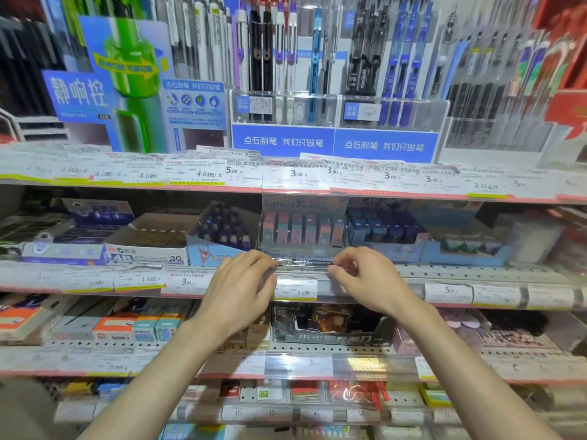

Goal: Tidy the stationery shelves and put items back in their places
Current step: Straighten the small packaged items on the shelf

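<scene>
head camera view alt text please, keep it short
Both hands, left hand and right hand, pinch a clear plastic strip at a shelf edge in front of a pastel display box; pens fill the shelf above.

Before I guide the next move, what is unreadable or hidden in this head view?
- Fingertips of left hand and right hand: curled at the clear display tray; grip uncertain.
- Price labels: blurred, partly behind the hands.
- Dark box: sides covered by wrists.

Both hands [301,281] flank the clear display box [301,239], between two cartons on the middle shelf [476,274].
</scene>
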A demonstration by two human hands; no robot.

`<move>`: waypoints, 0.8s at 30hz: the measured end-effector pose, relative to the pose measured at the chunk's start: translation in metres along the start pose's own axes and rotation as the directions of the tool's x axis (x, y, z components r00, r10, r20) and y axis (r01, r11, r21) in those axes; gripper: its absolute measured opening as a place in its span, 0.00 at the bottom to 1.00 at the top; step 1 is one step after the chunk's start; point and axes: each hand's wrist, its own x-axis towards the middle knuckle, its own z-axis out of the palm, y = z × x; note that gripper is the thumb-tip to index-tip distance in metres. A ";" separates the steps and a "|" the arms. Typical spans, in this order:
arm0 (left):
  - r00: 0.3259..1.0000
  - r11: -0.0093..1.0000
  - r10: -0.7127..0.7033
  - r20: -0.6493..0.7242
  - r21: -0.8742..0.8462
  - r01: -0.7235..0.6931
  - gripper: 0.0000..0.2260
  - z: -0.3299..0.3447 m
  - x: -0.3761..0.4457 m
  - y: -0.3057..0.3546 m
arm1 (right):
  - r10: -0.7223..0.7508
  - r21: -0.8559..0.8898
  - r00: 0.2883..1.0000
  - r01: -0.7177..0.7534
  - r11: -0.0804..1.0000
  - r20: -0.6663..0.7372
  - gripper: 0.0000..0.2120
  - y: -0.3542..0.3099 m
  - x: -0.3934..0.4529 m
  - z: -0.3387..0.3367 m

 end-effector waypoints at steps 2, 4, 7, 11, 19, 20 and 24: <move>1.000 1.000 -0.009 -0.004 -0.014 0.009 0.11 -0.001 0.001 0.001 | 0.020 0.052 0.999 -0.022 0.998 0.035 0.08 -0.005 0.002 -0.003; 1.000 1.000 -0.007 0.002 -0.021 0.007 0.11 -0.001 0.002 0.001 | 0.044 0.101 0.995 -0.054 0.993 0.091 0.07 -0.009 0.005 -0.005; 1.000 0.999 -0.003 0.023 -0.034 0.003 0.13 -0.001 0.002 0.000 | 0.065 0.128 0.980 -0.090 0.988 0.187 0.08 -0.011 0.009 -0.008; 0.999 0.999 0.000 0.036 -0.036 0.001 0.17 -0.002 0.001 -0.001 | 0.055 0.165 0.964 -0.100 0.981 0.261 0.09 -0.010 0.012 -0.012; 0.999 0.998 0.027 0.017 -0.062 -0.026 0.12 0.000 0.003 -0.005 | 0.072 0.372 0.971 -0.156 0.915 0.230 0.05 -0.009 0.017 -0.013; 1.000 0.998 0.024 0.008 -0.066 -0.024 0.12 0.000 0.003 -0.006 | 0.078 0.393 0.974 -0.158 0.906 0.212 0.04 -0.009 0.016 -0.015; 1.000 0.997 0.023 -0.014 -0.075 -0.024 0.16 0.000 0.005 -0.005 | 0.114 0.462 0.986 -0.158 0.873 0.122 0.05 -0.008 0.010 -0.025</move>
